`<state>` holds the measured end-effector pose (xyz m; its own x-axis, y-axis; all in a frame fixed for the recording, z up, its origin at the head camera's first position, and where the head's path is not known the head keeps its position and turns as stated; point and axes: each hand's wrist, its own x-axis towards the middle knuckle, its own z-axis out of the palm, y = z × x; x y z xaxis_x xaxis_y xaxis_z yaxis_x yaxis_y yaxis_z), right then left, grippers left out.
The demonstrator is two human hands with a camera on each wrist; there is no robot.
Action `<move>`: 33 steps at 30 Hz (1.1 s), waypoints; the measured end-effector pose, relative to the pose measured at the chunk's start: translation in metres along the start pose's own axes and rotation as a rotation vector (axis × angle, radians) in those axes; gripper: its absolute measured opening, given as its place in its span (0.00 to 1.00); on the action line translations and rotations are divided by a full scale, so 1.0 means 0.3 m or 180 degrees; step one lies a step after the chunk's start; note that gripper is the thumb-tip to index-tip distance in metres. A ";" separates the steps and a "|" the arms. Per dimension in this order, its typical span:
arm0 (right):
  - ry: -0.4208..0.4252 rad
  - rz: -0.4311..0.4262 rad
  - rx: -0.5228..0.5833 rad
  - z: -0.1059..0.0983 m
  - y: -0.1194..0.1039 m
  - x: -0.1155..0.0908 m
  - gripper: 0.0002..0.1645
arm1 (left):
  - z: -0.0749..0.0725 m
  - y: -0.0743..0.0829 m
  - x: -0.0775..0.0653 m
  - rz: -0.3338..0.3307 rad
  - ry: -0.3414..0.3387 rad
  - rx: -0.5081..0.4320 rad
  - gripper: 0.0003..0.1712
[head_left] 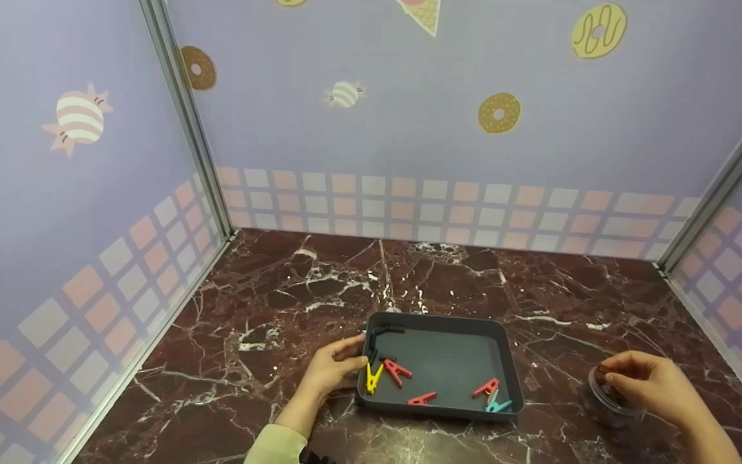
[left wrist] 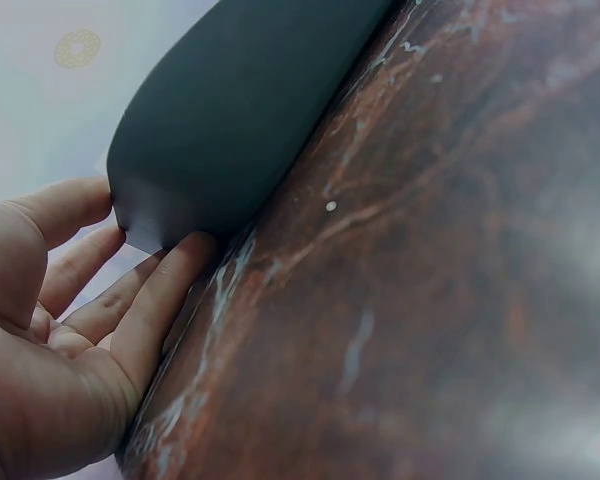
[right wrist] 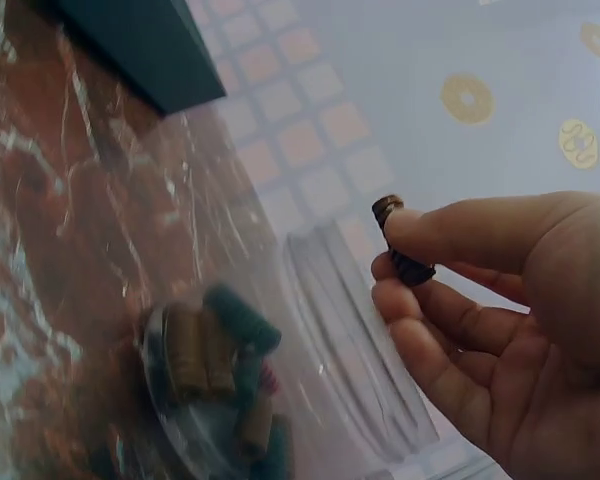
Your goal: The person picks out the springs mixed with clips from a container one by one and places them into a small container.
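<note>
Right hand: fingers pinching ridged piece; more pieces left in jar. Left hand: fingers spread against tray; clips already inside

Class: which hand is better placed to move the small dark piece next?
Probably the right hand: it pinches the small dark piece by the clear jar, while the left hand, away from both, touches the side of the tray.

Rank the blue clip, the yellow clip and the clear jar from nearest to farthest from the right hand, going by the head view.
1. Clear jar: at the right hand, right of the tray.
2. Blue clip: in the tray's near right corner.
3. Yellow clip: inside the tray's left side.
</note>
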<state>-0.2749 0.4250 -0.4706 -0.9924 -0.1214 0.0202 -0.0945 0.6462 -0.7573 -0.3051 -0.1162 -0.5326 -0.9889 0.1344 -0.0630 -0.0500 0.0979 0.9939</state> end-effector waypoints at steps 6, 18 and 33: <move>-0.0010 0.0041 -0.0300 -0.004 0.011 -0.005 0.13 | 0.002 -0.005 0.004 0.0060 0.0035 0.0070 0.31; 0.0225 0.0068 -0.0524 -0.008 -0.029 -0.009 0.17 | 0.002 -0.003 0.002 -0.0118 -0.0064 -0.0136 0.31; 0.0364 -0.0305 0.0001 0.046 -0.100 0.028 0.12 | 0.002 -0.002 -0.001 -0.0135 -0.0050 -0.0179 0.32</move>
<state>-0.2791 0.3943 -0.4568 -0.9813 -0.0959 0.1666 -0.1892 0.6355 -0.7485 -0.3048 -0.1157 -0.5334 -0.9834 0.1469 -0.1060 -0.0999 0.0482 0.9938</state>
